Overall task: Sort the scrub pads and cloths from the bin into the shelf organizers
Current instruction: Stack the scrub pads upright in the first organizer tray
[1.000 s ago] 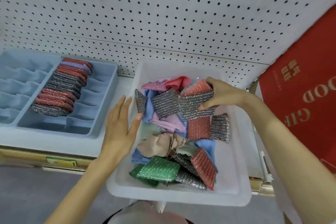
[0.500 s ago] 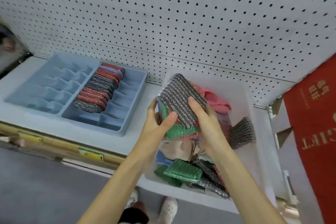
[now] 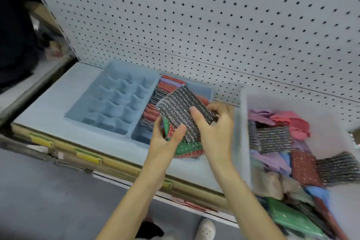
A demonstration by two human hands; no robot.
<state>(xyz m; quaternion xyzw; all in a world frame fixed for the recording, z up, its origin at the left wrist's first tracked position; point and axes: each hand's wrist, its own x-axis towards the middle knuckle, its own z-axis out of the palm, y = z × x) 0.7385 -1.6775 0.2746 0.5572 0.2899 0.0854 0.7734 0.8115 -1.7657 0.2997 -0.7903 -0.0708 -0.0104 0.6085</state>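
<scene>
Both hands hold a stack of scrub pads (image 3: 180, 110) above the front right part of the blue organizer (image 3: 109, 107). A silver-grey striped pad lies on top, with green and red pads under it. My left hand (image 3: 165, 142) grips the stack from below, thumb on the top pad. My right hand (image 3: 214, 128) pinches the top pad from the right. The organizer's right column holds a row of red, grey and purple pads (image 3: 167, 85). The white bin (image 3: 243, 132) at the right holds several pads and cloths.
A white pegboard (image 3: 214, 25) backs the shelf. The organizer's left section has several bare compartments. Yellow price tags (image 3: 87, 157) line the shelf's front edge. A white shoe (image 3: 206, 229) shows on the grey floor below.
Both hands carried the pad stack left, from over the bin to over the organizer. The view swung left with them. A second ago the right hand was still picking pads in the bin.
</scene>
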